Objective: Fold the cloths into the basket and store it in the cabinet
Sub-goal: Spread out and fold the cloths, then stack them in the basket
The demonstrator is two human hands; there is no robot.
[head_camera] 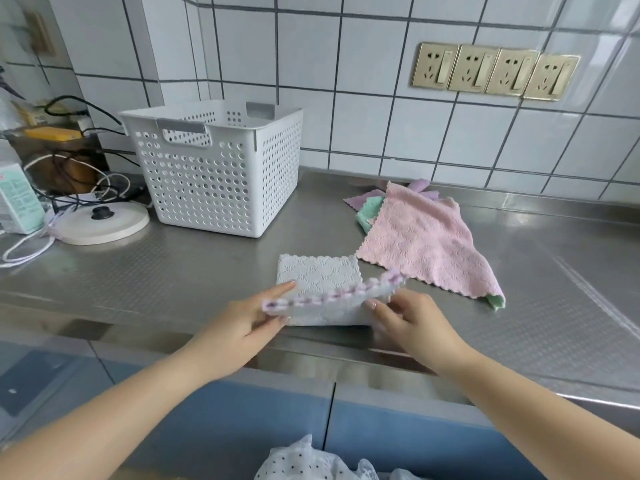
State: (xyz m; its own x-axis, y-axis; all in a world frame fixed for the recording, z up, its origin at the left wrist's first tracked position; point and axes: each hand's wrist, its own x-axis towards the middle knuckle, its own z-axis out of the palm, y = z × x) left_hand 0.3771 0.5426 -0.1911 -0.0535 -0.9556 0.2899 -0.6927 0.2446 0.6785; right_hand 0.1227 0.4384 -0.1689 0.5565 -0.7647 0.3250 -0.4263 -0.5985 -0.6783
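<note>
Both hands, left (pixel 254 315) and right (pixel 403 315), pinch the white cloth (pixel 322 284) between them (half-folded).

Item count, located relative to the basket (pixel 211 168):

- Baskets: one, white, perforated.
- Cloths: five visible. One white cloth (pixel 322 296) lies in front of the basket, toward the right. Four lie in a pile to the basket's right: one pink cloth (pixel 422 240) on top, two green cloths (pixel 370 209) and one purple cloth (pixel 360 199) partly covered beneath it.
- Wall sockets (pixel 495 71): four, in one row, above and right of the basket.
- Round lids (pixel 100 221): one, left of the basket.
- Hands: two.
</note>
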